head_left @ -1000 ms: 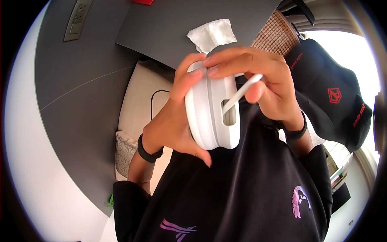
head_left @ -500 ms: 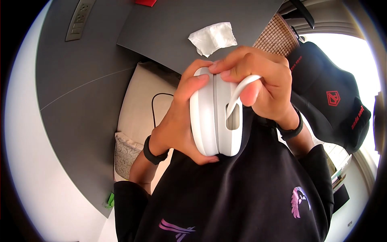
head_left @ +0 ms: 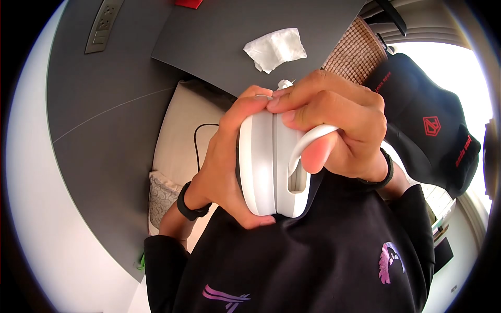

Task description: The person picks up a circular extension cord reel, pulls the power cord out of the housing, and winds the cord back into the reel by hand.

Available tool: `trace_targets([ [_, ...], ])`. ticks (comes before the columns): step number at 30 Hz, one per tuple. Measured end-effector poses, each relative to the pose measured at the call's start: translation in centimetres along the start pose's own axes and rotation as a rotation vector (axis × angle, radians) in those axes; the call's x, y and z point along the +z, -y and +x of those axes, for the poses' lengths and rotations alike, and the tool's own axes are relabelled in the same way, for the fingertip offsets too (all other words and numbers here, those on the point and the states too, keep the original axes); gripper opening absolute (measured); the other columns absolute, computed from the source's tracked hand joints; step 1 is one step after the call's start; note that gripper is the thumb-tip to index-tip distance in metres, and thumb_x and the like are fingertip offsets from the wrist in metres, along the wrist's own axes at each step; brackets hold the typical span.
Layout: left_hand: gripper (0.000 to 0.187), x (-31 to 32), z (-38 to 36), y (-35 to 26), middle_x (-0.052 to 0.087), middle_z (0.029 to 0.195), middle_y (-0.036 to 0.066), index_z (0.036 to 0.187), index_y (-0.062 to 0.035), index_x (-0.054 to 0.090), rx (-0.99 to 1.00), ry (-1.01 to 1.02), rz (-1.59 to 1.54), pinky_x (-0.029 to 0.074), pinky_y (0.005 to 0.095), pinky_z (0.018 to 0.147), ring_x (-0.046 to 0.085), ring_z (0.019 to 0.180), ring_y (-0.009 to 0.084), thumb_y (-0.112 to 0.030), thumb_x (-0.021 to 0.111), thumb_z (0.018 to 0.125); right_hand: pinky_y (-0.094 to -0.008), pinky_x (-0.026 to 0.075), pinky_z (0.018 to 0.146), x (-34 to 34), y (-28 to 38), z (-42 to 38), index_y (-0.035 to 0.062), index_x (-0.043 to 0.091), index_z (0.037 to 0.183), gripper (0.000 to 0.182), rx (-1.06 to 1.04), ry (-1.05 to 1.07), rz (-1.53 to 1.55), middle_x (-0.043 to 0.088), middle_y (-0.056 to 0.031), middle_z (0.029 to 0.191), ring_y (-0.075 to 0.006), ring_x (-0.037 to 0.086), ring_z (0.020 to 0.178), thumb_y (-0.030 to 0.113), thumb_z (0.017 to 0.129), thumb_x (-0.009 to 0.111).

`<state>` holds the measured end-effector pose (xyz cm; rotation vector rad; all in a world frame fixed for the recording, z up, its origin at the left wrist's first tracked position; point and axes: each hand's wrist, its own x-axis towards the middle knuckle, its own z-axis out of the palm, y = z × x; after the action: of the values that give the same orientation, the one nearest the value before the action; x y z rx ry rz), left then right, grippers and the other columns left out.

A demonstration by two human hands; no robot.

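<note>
Red words on the cushion (head_left: 466, 156) of the black chair (head_left: 409, 104) say "anda seaT". A red badge (head_left: 432, 126) sits in the middle of the chair's back. More small red letters (head_left: 383, 82) on the chair are hard to read.

The left hand (head_left: 222, 161) grips the left side of a white two-part round case (head_left: 263, 167); the right hand (head_left: 339, 125) touches its upper end, holding the white cord (head_left: 308, 142) at its slot. Beyond the case, crumpled tissue (head_left: 276, 49) lies on the gray surface (head_left: 209, 41).
</note>
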<state>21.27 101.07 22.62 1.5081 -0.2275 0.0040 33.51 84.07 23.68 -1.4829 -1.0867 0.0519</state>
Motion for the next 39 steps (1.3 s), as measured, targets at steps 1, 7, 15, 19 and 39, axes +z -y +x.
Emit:
trace_targets([
  [1, 0.132, 0.0, 0.0, -0.1, 0.041, 0.136, 0.023, 0.146, -0.0076, 0.022, -0.014, 0.008, -0.021, 0.044, 0.0434, 0.097, 0.051, 0.119, 0.0335, -0.033, 0.092, 0.037, -0.0339, 0.058, 0.072, 0.0, 0.2, 0.0, -0.0013, 0.062, 0.077, 0.049, 0.013, 0.000, -0.004, 0.069, -0.0170, 0.085, -0.0275, 0.071, 0.077, 0.047, 0.084, 0.066],
  [7, 0.132, -0.2, -0.4, -0.3, 0.044, 0.134, 0.017, 0.148, -0.0058, 0.014, -0.200, 0.041, -0.211, 0.044, 0.0413, 0.098, 0.052, 0.118, 0.0281, -0.036, 0.090, 0.044, -0.0326, 0.058, 0.070, 0.1, 1.1, 0.0, -0.0014, 0.062, 0.078, 0.049, 0.043, 0.020, -0.042, 0.069, -0.0162, 0.084, -0.0265, 0.071, 0.076, 0.047, 0.083, 0.068],
  [15, 0.128, 0.5, 0.6, -2.4, 0.042, 0.134, 0.015, 0.148, -0.0051, 0.013, -0.600, -0.062, -0.565, 0.043, 0.0409, 0.099, 0.047, 0.123, 0.0264, -0.038, 0.087, 0.049, -0.0293, 0.056, 0.063, 0.0, 1.8, -0.1, -0.0013, 0.063, 0.078, 0.045, 0.041, 0.022, -0.098, 0.070, -0.0154, 0.083, -0.0238, 0.070, 0.071, 0.043, 0.083, 0.070],
  [19, 0.131, 0.2, 1.1, -2.7, 0.038, 0.139, 0.016, 0.150, -0.0049, 0.009, -0.663, -0.032, -0.576, 0.042, 0.0419, 0.102, 0.045, 0.126, 0.0280, -0.040, 0.087, 0.050, -0.0299, 0.056, 0.063, 0.0, 1.8, -0.1, -0.0006, 0.063, 0.077, 0.042, 0.030, 0.016, -0.107, 0.069, -0.0148, 0.082, -0.0248, 0.070, 0.070, 0.040, 0.083, 0.071],
  [39, 0.119, 0.8, 1.2, 1.9, 0.035, 0.135, 0.020, 0.145, -0.0116, 0.023, 0.110, 0.074, -0.291, 0.043, 0.0468, 0.098, 0.046, 0.121, 0.0331, -0.029, 0.083, 0.045, -0.0331, 0.058, 0.067, 0.2, 1.8, -0.1, -0.0009, 0.062, 0.076, 0.036, 0.021, 0.000, -0.188, 0.068, -0.0153, 0.084, -0.0281, 0.070, 0.073, 0.032, 0.081, 0.073],
])
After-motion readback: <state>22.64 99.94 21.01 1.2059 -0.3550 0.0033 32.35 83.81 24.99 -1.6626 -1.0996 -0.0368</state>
